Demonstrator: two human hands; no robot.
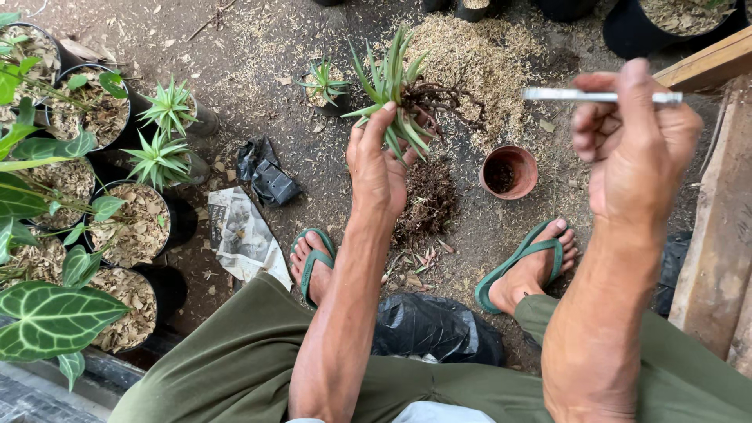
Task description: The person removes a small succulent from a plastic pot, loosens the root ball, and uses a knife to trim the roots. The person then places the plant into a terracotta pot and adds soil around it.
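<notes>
Left hand (380, 168) fingers closed round spiky plant (392, 86), right hand (634, 141) pinching metal tool (599, 96), above open ground.

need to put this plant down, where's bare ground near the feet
Bare dirt lies between the crumpled newspaper and the soil heap, and ahead of the small potted plant. The left is crowded with black pots; the terracotta pot takes the right.

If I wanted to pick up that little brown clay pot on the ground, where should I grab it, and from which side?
Probably by the rim, from straight above. The clay pot stands upright with its mouth open to the sky, and only dark soil shows inside, so fingers could pinch the rim. Bare ground lies around it. Both hands are busy: the left hand holds a spiky plant, the right hand a thin metal tool.
</notes>
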